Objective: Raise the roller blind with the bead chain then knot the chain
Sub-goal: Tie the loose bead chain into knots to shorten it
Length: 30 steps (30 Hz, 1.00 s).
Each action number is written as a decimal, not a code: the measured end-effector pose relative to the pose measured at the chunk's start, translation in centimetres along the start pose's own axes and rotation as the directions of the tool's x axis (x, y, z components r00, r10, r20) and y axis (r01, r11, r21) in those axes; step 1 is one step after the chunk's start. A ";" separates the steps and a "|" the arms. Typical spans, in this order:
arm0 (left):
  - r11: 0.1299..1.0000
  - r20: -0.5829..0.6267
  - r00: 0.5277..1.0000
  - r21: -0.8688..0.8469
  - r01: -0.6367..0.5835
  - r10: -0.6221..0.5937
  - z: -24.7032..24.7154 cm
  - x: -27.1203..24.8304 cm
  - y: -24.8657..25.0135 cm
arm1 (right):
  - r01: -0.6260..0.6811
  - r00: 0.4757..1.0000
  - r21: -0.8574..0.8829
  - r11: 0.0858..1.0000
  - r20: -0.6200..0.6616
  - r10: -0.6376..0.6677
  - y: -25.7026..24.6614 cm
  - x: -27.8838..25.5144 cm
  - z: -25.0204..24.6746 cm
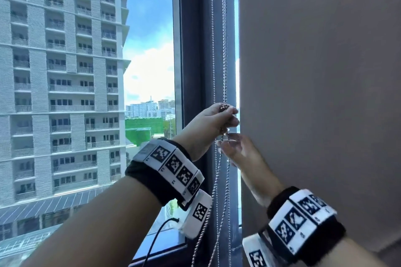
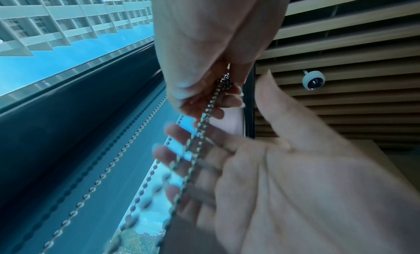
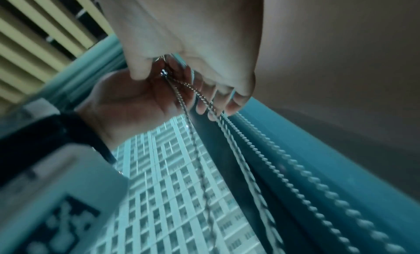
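Observation:
The metal bead chain [image 1: 224, 60] hangs in front of the dark window post [image 1: 195, 60]. My left hand [image 1: 230, 117] is raised at the chain, its fingers half curled round the strands, with a bunch of beads [image 1: 224, 107] on top. In the left wrist view the strands [image 2: 200, 128] cross the fingers of my left hand [image 2: 204, 159], and its thumb stands off. Just below, my right hand [image 1: 225, 143] pinches the chain; the same right hand [image 2: 211, 60] holds bunched beads. In the right wrist view my right hand [image 3: 181, 33] and left hand [image 3: 127, 100] meet at the chain [image 3: 195, 146].
Grey-brown blind fabric [image 1: 314, 71] hangs down close on the right. The left window pane shows a tower block [image 1: 60, 71] outside. Loose chain strands [image 1: 217, 180] drop past my left wrist. A slatted ceiling [image 2: 341, 51] carries a small round camera [image 2: 313, 80].

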State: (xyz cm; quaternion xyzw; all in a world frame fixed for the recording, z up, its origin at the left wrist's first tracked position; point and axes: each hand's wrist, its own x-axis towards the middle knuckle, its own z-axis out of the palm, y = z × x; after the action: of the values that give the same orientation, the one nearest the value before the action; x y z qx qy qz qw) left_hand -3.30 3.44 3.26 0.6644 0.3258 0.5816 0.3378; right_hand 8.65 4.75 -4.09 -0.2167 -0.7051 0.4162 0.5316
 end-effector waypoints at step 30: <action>-0.043 0.523 0.701 0.815 -0.578 0.485 -1.4 -0.4 -0.1 | 0.155 0.988 -0.080 0.985 -0.011 -0.156 -5.1 1.5 -4.3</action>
State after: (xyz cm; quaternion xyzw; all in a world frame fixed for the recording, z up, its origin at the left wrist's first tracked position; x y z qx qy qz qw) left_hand -4.70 3.30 3.10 0.8130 0.3120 0.3072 -0.3839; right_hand 12.84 4.48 1.33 -0.1852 -0.7312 0.3435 0.5595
